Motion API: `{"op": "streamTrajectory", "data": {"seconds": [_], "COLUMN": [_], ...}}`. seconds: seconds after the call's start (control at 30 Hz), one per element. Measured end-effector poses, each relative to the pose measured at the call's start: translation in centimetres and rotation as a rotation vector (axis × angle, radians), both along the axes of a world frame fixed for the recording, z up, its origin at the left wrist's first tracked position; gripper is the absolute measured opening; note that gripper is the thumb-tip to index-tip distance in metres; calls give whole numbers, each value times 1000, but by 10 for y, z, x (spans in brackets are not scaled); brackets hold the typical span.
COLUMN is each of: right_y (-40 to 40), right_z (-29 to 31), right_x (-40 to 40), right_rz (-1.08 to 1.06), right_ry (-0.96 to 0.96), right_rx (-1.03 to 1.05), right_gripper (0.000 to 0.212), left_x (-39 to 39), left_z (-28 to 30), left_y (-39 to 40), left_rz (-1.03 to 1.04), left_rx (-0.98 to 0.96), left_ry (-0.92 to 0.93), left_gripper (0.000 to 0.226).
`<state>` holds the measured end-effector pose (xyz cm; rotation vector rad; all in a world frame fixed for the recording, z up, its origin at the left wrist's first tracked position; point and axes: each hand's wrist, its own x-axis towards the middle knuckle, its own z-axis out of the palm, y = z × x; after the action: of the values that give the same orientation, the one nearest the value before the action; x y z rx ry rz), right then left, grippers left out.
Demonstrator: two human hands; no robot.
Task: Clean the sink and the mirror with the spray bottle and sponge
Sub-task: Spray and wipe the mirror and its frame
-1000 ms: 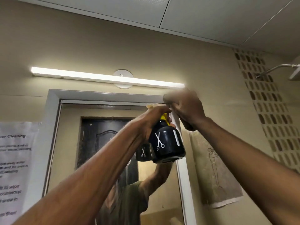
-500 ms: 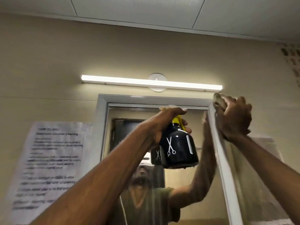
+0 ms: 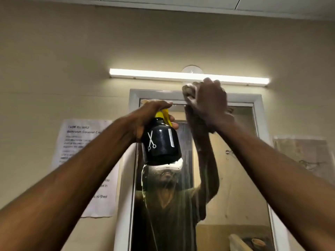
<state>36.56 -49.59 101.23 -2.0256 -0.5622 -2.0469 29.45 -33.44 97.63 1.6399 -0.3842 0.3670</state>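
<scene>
Since half a second ago my right hand (image 3: 210, 102) has travelled leftward from the mirror's right upright to the top rail of its white frame (image 3: 235, 99), and the view has swung so the mirror (image 3: 226, 160) sits more squarely ahead; my left hand (image 3: 154, 116) has kept its place on the bottle. That right hand is clenched around the sponge (image 3: 188, 89), a pale wad showing only at the top left of the fist, pressed against the top rail near its middle; from there the glass lies directly below the sponge, and I judge the coming wipe turns on that drop, down off the rail onto the pane. The spray bottle (image 3: 161, 144) hangs upright just left of the right wrist, black with a white scissors mark, its long axis near vertical; my left hand grips it at the yellow trigger head (image 3: 163, 115), fingers curled over the top. Bottle and sponge hand are near each other but apart, so the sponge hand is the nearer to the upper glass; the bottle blocks the left part of the pane from a sideways sweep. Wet streaks run down the glass under the bottle; I cannot tell whether spray is leaving the nozzle. Outward, a lit tube lamp (image 3: 188, 76) runs just above the frame, close over my knuckles; a printed notice (image 3: 81, 160) hangs on the wall to the left, a worn paper sheet (image 3: 304, 156) to the right; the sink is out of view.
</scene>
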Motion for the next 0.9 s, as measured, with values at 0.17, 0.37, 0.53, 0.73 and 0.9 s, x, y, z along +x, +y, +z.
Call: {"op": "streamTrajectory", "data": {"seconds": [0.17,0.37,0.53,0.73,0.9], "right_y": [66,114,110,113,122], "right_z": [7,-8,-30,-65,-124], "right_x": [-20,-29,-26,-31,-40], "right_rz": [24,100,162,138,154], "right_ry": [20,1,-50,-62,20], "right_rx": [-113,-261,-325,-385,-409], "right_gripper": [38,26,21,23,25], "left_x": [-22,-45,-48,-55,-62], "left_z": [-6,-26,-44,-72,-95], "left_y": [26,47,67,85,94], "left_rz": [70,104,183,194,215], "left_rx": [14,1,5,19,42], "left_ry": [-4,-7,-19,23,25], "left_gripper": [35,32,33,32,33]}}
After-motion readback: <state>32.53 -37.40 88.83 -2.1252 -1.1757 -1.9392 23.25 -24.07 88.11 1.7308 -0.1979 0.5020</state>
